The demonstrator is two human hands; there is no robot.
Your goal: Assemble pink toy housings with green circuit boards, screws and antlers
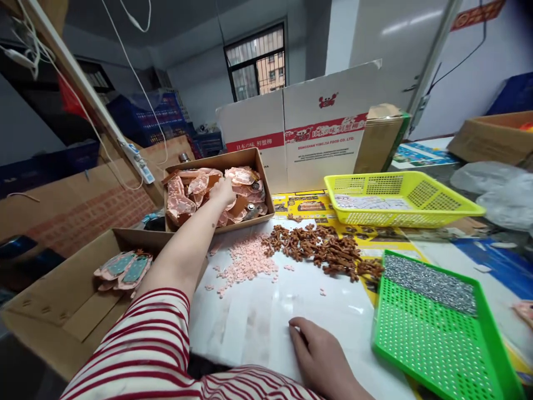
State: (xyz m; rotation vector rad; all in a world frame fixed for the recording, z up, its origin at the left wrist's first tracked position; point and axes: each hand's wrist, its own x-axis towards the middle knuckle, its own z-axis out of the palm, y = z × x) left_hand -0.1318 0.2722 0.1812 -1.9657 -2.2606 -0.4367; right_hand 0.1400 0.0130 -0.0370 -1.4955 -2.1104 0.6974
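My left hand (222,191) reaches far forward into a small cardboard box (216,163) full of pink pouches (187,191); its fingers curl down onto a pouch, and the grip itself is hidden. My right hand (318,350) rests on the white sheet (258,316) near the table's front edge, fingers curled loosely, nothing seen in it. A scatter of small pink pieces (245,261) and a heap of brown treats (328,250) lie on the sheet between the hands.
A large cardboard box (54,311) at the left holds a few filled pouches (125,269). A green perforated tray (437,339) with small grey items sits at the right, a yellow basket (400,197) behind it. A folded white carton (300,133) stands at the back.
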